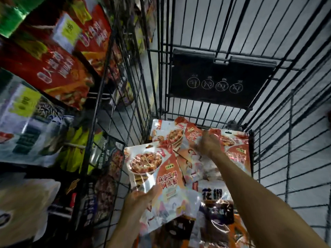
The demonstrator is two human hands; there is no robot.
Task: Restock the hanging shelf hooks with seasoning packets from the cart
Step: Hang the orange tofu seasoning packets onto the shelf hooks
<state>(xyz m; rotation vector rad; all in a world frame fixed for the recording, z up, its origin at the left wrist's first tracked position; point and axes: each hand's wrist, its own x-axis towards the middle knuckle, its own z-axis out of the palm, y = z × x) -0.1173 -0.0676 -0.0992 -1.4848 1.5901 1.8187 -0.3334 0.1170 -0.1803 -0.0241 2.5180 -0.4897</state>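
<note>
Just inside the cart's (220, 97) left wall the left hand (139, 196) pinches a seasoning packet (152, 169) by its bottom edge, while deeper in the cart the right hand (206, 145) digs into the loose pile (236, 154), its grasp unclear, and that thin pinch could let the glossy packet slip.

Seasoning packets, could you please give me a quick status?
Left hand grips one packet. Right hand on the cart pile, grip unclear. Cart wall between pile and hanging stock.

Blurred and cropped
Shelf packets (59, 72) smear unreadably; right hand (207, 146) blurs, fingers unclear; bottom edge crops cart packets (219, 222).
</note>
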